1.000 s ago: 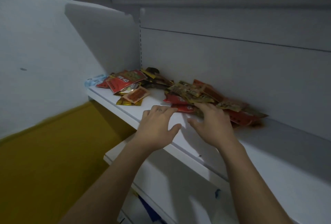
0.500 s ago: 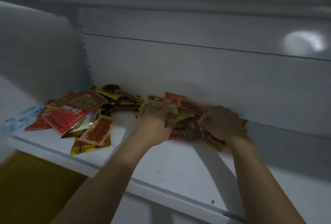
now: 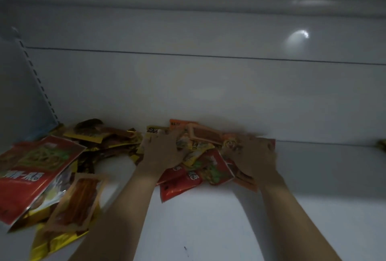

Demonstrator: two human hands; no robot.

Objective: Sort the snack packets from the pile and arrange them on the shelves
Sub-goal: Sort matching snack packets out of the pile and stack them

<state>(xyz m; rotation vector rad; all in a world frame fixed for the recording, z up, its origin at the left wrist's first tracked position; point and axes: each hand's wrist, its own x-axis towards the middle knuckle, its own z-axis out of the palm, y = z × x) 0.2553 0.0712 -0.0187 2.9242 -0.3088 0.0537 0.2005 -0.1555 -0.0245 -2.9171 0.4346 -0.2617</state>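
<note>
At mid-frame, snack packet pile (image 3: 208,166) awaits sorting.
It lies between left hand (image 3: 161,152) and right hand (image 3: 252,156); finger grip unreadable.

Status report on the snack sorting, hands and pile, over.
Both on the packet pile: left hand, right hand; grip unclear, blurred. A second pile lies apart at left. Nothing blocking.

Both arms outstretched; left hand (image 3: 161,153), right hand (image 3: 253,157) palms down, blurred.
</note>
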